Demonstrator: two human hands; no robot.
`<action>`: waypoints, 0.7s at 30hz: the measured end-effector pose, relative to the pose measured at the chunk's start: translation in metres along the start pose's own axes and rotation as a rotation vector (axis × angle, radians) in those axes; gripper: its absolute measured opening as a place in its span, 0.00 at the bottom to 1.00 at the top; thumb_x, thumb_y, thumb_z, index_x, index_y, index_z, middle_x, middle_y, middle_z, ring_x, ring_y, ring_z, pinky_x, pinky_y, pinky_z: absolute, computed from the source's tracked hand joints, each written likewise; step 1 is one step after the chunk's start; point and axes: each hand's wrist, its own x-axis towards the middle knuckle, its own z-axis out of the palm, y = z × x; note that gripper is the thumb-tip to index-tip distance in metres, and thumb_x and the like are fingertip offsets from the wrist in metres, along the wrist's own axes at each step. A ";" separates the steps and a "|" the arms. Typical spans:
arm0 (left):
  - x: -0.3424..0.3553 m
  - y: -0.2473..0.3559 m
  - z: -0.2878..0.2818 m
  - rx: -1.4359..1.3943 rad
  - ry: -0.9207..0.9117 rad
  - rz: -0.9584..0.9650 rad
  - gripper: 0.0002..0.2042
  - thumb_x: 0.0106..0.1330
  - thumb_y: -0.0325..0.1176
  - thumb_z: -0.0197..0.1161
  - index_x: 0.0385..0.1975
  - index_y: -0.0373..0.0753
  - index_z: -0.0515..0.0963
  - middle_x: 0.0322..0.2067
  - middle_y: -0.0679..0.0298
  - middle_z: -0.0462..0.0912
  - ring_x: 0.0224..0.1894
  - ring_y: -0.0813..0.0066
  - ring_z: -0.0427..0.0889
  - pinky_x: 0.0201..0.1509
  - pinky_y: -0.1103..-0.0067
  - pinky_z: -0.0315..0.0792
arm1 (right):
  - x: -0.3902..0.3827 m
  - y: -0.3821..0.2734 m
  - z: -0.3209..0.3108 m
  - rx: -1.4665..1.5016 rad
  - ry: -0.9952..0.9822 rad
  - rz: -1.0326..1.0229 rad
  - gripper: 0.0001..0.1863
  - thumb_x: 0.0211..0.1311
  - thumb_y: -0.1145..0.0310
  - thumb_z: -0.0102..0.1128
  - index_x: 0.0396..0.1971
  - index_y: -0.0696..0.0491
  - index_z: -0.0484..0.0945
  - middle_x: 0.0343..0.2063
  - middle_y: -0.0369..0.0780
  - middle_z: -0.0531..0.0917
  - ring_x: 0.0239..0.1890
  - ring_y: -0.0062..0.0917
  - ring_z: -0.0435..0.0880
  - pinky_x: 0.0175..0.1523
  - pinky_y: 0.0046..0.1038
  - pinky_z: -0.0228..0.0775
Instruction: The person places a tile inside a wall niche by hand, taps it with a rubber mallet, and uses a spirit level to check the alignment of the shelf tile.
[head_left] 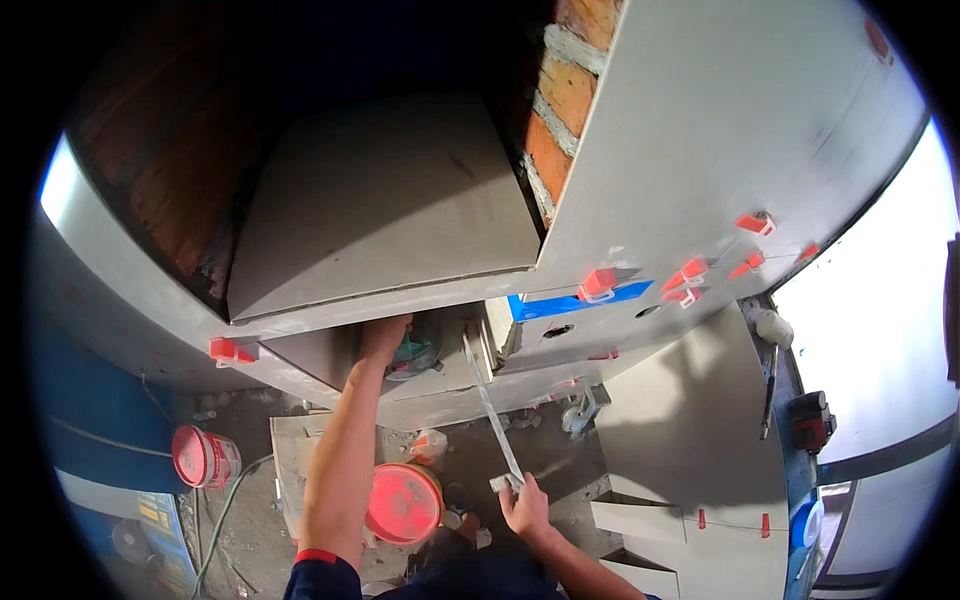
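My left hand (pixel 385 335) reaches into a low recess under the tiled shelf (pixel 390 210). It is closed at a green, round-edged tool (pixel 413 350); shadow hides part of the fingers and the tool's exact kind. My right hand (pixel 528 510), lower and to the right, is closed around the near end of a try square (pixel 490 405). The square's long thin metal blade slants up and left to the recess, its far tip beside a pale tile edge (pixel 488 345). A short block shows at the blade's near end, by my fingers.
Red tile-levelling wedges (pixel 598 284) stick out from the grey tiled front. Blue tape (pixel 590 300) crosses it near a hole (pixel 558 331). Below stand a red-lidded bucket (pixel 403 505) and a red-and-white bucket (pixel 205 458). A hose (pixel 212 545) lies left; large tiles (pixel 690 420) lie right.
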 end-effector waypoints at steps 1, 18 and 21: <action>-0.001 -0.001 0.001 -0.051 0.045 -0.030 0.16 0.56 0.35 0.60 0.43 0.36 0.78 0.40 0.53 0.81 0.42 0.64 0.79 0.47 0.72 0.72 | 0.008 0.004 0.010 -0.007 -0.001 -0.045 0.15 0.63 0.61 0.61 0.31 0.57 0.69 0.21 0.48 0.79 0.24 0.47 0.81 0.26 0.44 0.72; 0.036 -0.057 -0.013 -1.174 0.096 -0.502 0.07 0.54 0.26 0.61 0.34 0.36 0.77 0.28 0.58 0.79 0.29 0.65 0.79 0.37 0.71 0.77 | 0.105 0.016 0.141 -0.049 0.047 -0.286 0.13 0.56 0.68 0.62 0.33 0.55 0.66 0.28 0.41 0.74 0.26 0.35 0.81 0.24 0.32 0.75; 0.052 -0.123 -0.003 -0.800 0.200 -0.183 0.09 0.53 0.28 0.64 0.35 0.37 0.78 0.29 0.60 0.80 0.32 0.65 0.80 0.39 0.70 0.77 | 0.106 0.008 0.154 -0.040 0.035 -0.230 0.14 0.55 0.66 0.64 0.33 0.55 0.68 0.29 0.42 0.76 0.22 0.37 0.80 0.23 0.34 0.74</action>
